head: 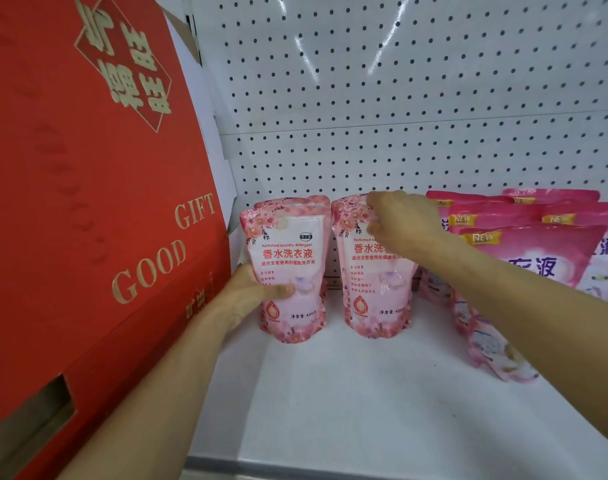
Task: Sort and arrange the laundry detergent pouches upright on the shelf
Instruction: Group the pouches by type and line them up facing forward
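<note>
Two floral pouches stood upright beside the red gift box (88, 202): left hand (250, 292) gripped the nearer pouch (288, 268), right hand (402, 220) pinched the farther pouch (375, 282)'s top; beyond, magenta pouches (524, 258) leaned unsorted.

A shop aisle: a white shelf (347, 410) backed by pegboard (399, 98), stocked with rows of identical pink pouches (537, 244), and a red gift box (88, 202) standing beside them as merchandise.
</note>
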The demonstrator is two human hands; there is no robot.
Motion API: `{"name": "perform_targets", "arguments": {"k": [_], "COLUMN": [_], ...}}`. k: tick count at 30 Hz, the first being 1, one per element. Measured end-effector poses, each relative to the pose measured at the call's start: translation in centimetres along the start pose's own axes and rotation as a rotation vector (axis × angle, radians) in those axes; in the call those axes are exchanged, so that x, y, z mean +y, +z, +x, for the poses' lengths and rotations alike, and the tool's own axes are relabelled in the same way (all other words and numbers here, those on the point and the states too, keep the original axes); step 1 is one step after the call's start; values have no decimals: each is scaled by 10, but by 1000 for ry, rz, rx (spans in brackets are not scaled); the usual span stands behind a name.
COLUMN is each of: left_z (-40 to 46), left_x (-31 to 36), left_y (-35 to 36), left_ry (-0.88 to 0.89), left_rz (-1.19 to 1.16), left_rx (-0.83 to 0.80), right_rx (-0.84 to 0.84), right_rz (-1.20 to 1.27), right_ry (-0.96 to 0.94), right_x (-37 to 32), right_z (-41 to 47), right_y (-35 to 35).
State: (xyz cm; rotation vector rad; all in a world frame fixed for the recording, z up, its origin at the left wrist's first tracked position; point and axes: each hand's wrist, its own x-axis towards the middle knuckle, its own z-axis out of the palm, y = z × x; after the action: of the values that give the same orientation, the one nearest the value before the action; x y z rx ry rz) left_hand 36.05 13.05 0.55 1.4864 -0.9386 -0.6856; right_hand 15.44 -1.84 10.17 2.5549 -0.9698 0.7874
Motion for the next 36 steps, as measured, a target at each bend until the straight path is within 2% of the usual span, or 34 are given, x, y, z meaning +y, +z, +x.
{"name": "perform_targets", "arguments": {"k": [4,9,14,19,23,29,36], "left_z": [-2,-20,-58,-100,-123,-155,-195], "left_x": [-2,2,9,10,4,3,22], "left_y": [2,13,25,44,72,136,290], "left_ry": [34,96,314,443,444,477,540], "left_rz": [6,103,295,530,603,550,378], "left_rx": [26,250,379,330,259,82,-178], "right_rx": [-21,11,143,180,206,284,238], "right_rz": [-3,-44,45,194,306,296,316], "right_ry": [8,-19,-82,-25,85,218,362], "right_x": [-2,-11,-25,-33,-25,17,137], "right_z": [-4,-20,-59,-123,-176,-252,-358], "right_y": [-3,-8,-16,-17,-18,-34,-85]}}
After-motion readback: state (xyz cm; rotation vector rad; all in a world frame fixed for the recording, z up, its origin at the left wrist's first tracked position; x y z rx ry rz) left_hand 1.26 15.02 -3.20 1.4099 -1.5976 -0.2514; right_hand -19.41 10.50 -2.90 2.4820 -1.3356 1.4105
